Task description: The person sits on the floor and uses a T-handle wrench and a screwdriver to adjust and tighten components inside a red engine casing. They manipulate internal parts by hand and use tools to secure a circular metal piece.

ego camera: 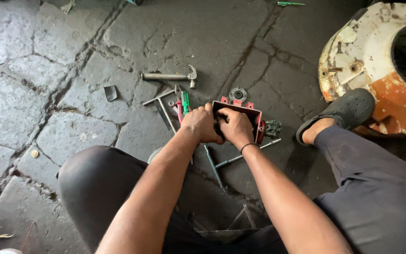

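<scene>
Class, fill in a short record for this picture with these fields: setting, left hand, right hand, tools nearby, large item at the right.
setting: cracked stone floor, person seated
left hand: left hand grips the near left edge of a red open box
right hand: right hand reaches into the box; what it holds is hidden
tools nearby: hammer, green-handled pliers, round flange
large item at the right: rusty white round casing beside a dark clog

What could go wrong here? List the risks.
1. Both hands, left hand and right hand, reach into the red box; its thin edges might nick the fingers.
2. The hammer, pliers and rods lie loose on the stone floor close by; a shift of the knee or shoe could land on them.
</scene>
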